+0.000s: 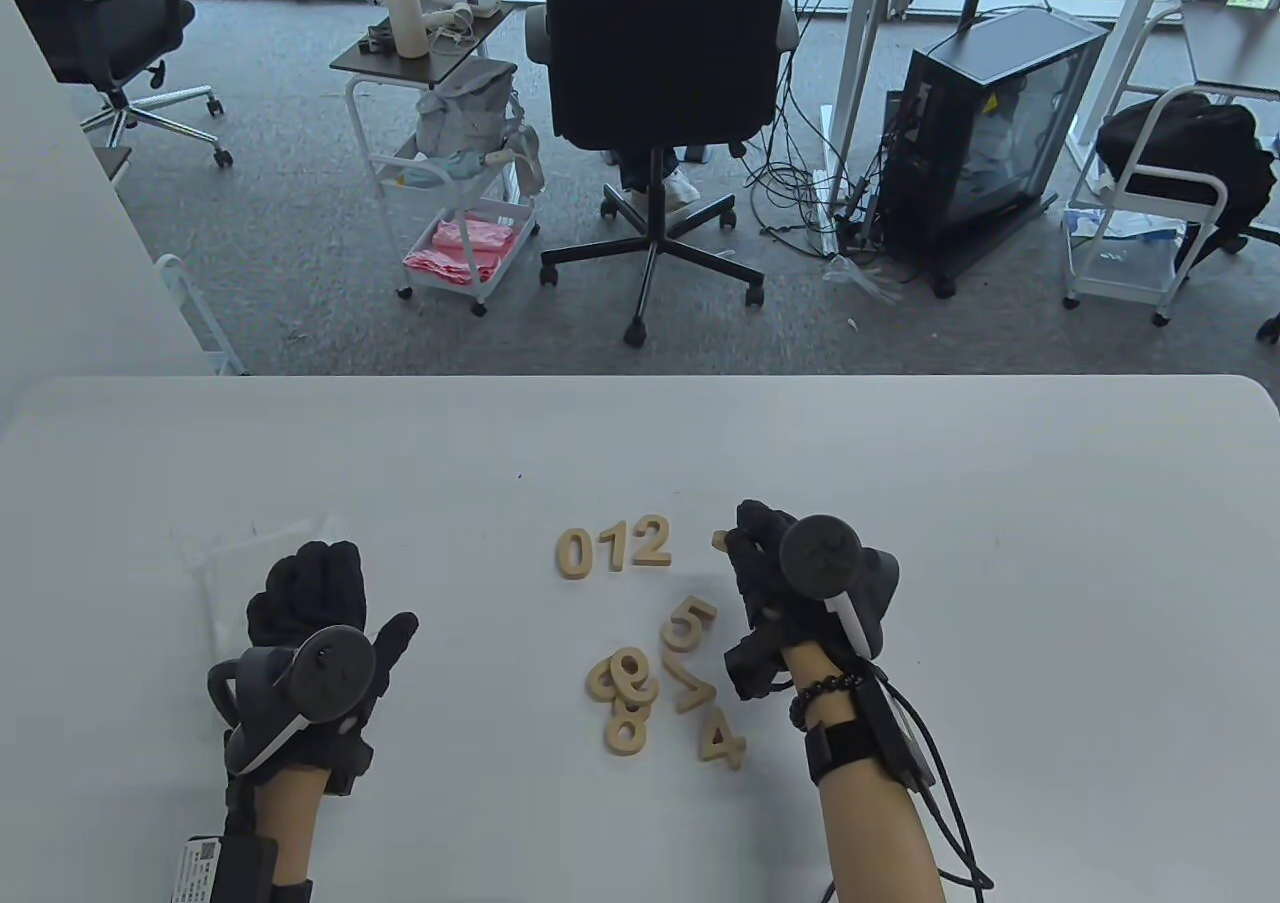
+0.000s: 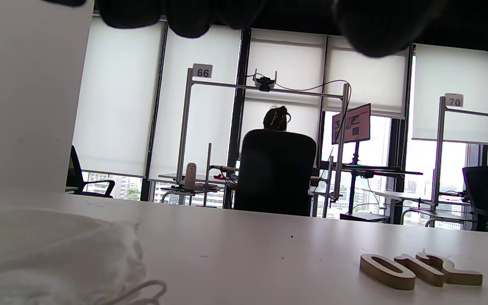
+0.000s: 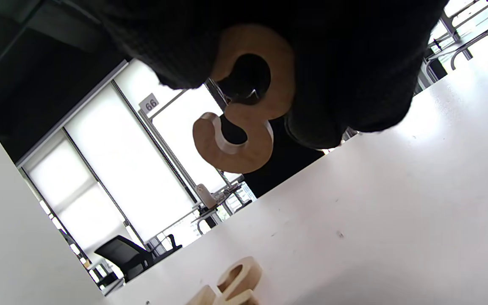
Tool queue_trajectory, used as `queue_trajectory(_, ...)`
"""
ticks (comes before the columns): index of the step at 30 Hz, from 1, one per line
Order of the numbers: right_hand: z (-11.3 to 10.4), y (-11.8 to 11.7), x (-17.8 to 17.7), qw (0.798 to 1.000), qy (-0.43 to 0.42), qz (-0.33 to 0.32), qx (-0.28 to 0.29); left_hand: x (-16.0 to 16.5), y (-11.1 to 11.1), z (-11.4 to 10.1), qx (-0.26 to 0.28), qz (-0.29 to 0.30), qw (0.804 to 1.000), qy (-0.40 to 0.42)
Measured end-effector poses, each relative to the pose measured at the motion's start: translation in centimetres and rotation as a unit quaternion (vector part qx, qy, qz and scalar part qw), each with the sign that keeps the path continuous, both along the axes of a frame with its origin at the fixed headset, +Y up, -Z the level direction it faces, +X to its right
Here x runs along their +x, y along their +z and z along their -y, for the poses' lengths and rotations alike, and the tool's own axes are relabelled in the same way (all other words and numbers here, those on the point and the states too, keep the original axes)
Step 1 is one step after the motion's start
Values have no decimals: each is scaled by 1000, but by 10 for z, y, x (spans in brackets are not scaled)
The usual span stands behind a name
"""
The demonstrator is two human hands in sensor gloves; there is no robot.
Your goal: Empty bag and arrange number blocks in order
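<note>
Wooden number blocks 0 [image 1: 575, 553], 1 [image 1: 610, 549] and 2 [image 1: 650, 542] lie in a row on the white table [image 1: 1000, 543]. My right hand [image 1: 755, 563] holds the 3 block [image 3: 244, 123] above the table, just right of the 2; only its tip [image 1: 718, 541] shows in the table view. Loose blocks lie nearer me: 5 [image 1: 688, 624], 7 [image 1: 690, 685], 4 [image 1: 722, 743], 8 [image 1: 627, 728] and two overlapping round digits [image 1: 622, 676]. My left hand [image 1: 310, 593] rests on the clear plastic bag [image 1: 230, 563]. The row shows in the left wrist view [image 2: 422, 269].
The bag [image 2: 53, 254] lies crumpled at the table's left. A black office chair [image 1: 665, 63] stands beyond the far table edge, with a white trolley [image 1: 460, 203] and a computer case [image 1: 985, 133] on the floor.
</note>
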State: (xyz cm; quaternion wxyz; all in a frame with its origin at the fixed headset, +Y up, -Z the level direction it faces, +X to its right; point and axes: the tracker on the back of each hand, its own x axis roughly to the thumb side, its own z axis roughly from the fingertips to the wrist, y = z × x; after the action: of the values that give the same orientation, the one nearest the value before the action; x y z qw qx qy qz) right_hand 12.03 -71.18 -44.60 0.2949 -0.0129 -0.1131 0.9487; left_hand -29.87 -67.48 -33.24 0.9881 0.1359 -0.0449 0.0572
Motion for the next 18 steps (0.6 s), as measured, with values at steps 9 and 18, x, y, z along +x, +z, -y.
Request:
queue_trajectory(9, 17, -48, -37, 991, 132, 15, -32, -1, 0, 0, -2, -3, 1000, -1)
queue_trajectory(18, 31, -69, -57, 971, 230, 33, -51, -2, 0, -1, -3, -5, 1000, -2)
